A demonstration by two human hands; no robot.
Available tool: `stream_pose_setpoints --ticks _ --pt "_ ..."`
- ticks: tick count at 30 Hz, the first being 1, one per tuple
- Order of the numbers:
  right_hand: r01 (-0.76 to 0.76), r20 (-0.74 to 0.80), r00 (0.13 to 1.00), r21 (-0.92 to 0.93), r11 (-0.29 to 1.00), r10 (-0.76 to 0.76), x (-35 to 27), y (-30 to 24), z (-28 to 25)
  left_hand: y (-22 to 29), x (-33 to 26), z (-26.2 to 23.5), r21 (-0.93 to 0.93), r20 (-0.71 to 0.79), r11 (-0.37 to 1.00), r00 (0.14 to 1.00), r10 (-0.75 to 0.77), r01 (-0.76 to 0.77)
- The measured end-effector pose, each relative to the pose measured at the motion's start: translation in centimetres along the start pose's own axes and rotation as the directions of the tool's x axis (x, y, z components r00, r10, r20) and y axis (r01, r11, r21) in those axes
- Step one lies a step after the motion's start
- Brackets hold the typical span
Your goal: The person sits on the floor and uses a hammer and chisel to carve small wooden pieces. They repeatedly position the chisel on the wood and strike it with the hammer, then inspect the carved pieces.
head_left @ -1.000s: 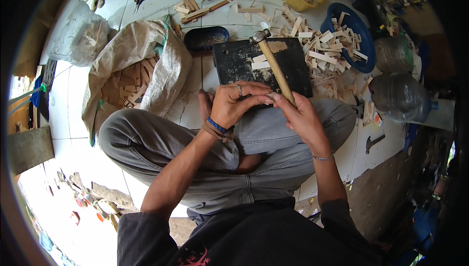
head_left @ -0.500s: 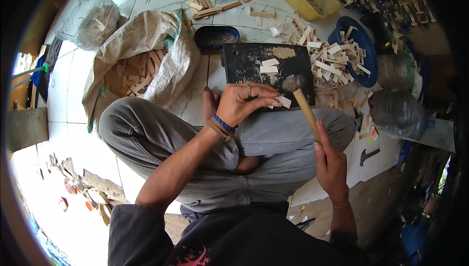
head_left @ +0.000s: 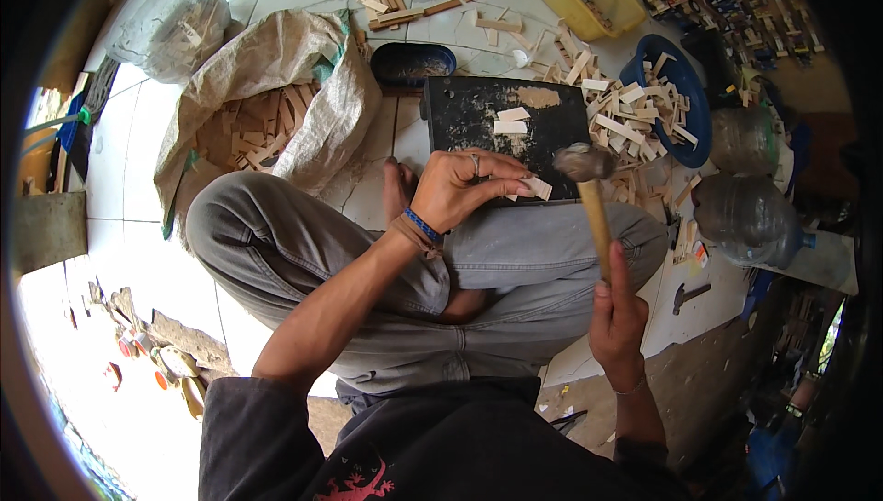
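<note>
My left hand point(head_left: 464, 186) pinches a small pale wood piece point(head_left: 537, 189) at the near edge of a black work board point(head_left: 460, 124). Whether the piece is one strip or more than one, I cannot tell. My right hand point(head_left: 618, 317) is wrapped round the wooden handle of a hammer point(head_left: 596, 211). The hammer's metal head is raised to the right of the held piece, apart from it. Two pale wood strips point(head_left: 511, 122) lie on the board beyond my left hand. Bare tan patches show on the board's worn surface.
Right of the board, many wood strips point(head_left: 621, 128) are heaped on the floor and into a blue basin point(head_left: 701, 124). A woven sack point(head_left: 331, 133) of wood pieces stands left. Behind are a blue oval tray point(head_left: 386, 67) and a yellow tub point(head_left: 570, 4). A small hammer point(head_left: 690, 295) lies right.
The hammer in my right hand has moved right and slightly nearer me, away from the wood piece. My left hand keeps its pinch almost in place.
</note>
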State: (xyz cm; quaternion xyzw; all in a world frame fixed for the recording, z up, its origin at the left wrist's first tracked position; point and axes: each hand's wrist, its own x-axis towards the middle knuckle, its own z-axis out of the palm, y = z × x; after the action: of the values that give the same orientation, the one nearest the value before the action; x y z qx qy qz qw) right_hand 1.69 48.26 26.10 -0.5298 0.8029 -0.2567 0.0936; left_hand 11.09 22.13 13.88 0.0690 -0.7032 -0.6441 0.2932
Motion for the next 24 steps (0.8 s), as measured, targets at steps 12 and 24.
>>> stream_pose_setpoints --ticks 12,24 --pt "-0.014 0.104 0.994 -0.071 0.997 0.021 -0.11 0.49 -0.02 0.15 0.05 -0.09 0.050 0.002 0.998 0.999 0.035 -0.035" --pt "-0.117 0.113 0.986 -0.029 0.993 0.120 -0.01 0.47 0.37 -0.11 0.09 0.03 0.032 -0.017 0.999 0.999 0.030 -0.029"
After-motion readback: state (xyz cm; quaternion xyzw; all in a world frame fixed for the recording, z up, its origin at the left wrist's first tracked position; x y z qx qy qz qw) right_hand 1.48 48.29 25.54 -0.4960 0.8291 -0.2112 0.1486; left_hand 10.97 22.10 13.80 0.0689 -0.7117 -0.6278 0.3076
